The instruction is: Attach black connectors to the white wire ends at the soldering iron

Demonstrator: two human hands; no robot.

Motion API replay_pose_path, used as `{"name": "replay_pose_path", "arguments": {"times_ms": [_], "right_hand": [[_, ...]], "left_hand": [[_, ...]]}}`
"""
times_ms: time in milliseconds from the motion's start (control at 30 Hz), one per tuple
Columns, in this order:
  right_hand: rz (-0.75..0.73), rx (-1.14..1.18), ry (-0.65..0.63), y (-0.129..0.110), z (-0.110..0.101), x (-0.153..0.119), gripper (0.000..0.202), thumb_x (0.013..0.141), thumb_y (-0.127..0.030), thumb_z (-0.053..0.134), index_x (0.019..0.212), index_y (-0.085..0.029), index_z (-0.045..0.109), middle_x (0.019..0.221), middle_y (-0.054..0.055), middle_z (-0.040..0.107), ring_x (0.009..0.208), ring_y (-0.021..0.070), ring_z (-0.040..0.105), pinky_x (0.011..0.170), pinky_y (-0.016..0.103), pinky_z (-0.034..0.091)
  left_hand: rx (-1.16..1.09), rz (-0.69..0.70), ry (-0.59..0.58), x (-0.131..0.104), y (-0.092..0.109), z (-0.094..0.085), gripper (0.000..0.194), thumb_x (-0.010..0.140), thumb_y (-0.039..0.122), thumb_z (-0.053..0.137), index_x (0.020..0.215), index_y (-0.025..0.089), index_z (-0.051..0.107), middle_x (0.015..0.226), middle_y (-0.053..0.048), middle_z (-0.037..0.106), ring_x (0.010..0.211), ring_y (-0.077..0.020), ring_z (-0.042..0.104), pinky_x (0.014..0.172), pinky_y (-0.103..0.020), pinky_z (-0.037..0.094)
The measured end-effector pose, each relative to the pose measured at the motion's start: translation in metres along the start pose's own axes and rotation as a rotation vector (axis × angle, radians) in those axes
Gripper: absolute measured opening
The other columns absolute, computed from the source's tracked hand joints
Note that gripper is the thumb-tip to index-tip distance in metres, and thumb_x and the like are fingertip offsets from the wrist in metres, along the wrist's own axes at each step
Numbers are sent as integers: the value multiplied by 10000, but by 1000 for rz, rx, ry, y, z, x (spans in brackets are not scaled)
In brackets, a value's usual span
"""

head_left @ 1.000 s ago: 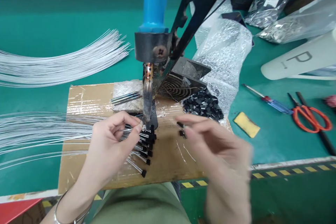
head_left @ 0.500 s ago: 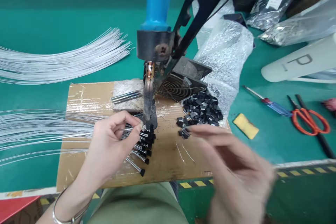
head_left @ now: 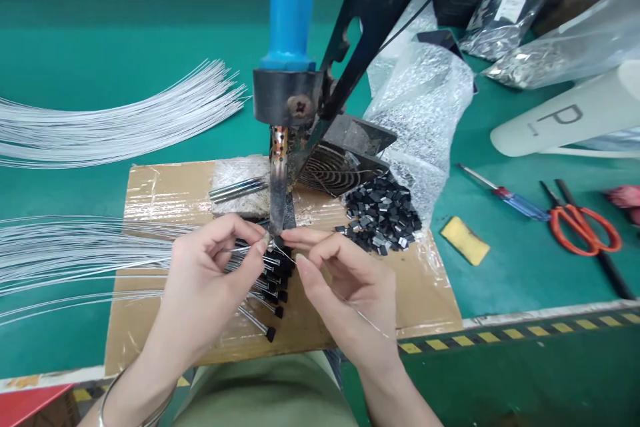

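My left hand (head_left: pixel 215 273) is closed in a pinch just left of the soldering iron (head_left: pixel 279 173) tip, on a white wire (head_left: pixel 231 251) whose end is mostly covered by the fingers. From the right, my right hand (head_left: pixel 345 273) comes in with a thin silvery solder wire (head_left: pixel 285 254) between thumb and finger; its tail runs back over the hand. Its forefinger reaches to a small black piece at the tip; whether it grips that piece is unclear. Beneath the left fingers lie several white wires with black ends (head_left: pixel 271 333).
A black bracket (head_left: pixel 370 20) holds the iron over the cardboard (head_left: pixel 165 193). A heap of small black pieces (head_left: pixel 383 213) lies beside a fan (head_left: pixel 335 167). A white wire bundle (head_left: pixel 125 127) is at left; a yellow sponge (head_left: pixel 465 240), screwdriver (head_left: pixel 510 197) and orange-handled scissors (head_left: pixel 583 230) at right.
My right hand has moved left from the heap of black pieces to the iron tip, beside my left hand. My left hand stays pinched in nearly the same place.
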State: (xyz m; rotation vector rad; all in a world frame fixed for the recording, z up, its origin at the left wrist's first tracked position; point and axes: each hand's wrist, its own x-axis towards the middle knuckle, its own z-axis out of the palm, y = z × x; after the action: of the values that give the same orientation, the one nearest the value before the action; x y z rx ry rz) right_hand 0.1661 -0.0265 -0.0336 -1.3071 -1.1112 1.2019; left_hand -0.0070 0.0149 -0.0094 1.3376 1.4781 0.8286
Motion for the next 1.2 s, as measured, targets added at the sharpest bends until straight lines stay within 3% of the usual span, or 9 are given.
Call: {"name": "replay_pose_path", "arguments": {"times_ms": [400, 1067, 1200], "right_hand": [[-26, 46, 42, -3, 3, 2, 206, 947, -150, 717, 780, -243, 639, 1163, 56, 832, 1126, 239, 778, 1045, 405, 582], [-38, 44, 35, -8, 1, 2, 194, 955, -160, 717, 797, -243, 640, 1193, 72, 827, 1134, 251, 782, 1050, 419, 590], [-40, 50, 29, -7, 1, 2, 197, 959, -151, 716, 801, -243, 643, 1201, 58, 825, 1128, 236, 783, 1042, 391, 587]], "left_hand": [[5, 14, 8, 2, 7, 0, 93, 861, 193, 747, 775, 220, 724, 836, 20, 751, 712, -115, 636, 612, -205, 469], [-9, 14, 8, 3, 10, -1, 70, 868, 197, 747, 803, 223, 740, 812, 29, 739, 605, -91, 506, 529, -222, 356], [-35, 18, 5, 2, 11, -1, 77, 860, 178, 743, 795, 218, 739, 820, 27, 742, 647, -93, 555, 573, -205, 403]]}}
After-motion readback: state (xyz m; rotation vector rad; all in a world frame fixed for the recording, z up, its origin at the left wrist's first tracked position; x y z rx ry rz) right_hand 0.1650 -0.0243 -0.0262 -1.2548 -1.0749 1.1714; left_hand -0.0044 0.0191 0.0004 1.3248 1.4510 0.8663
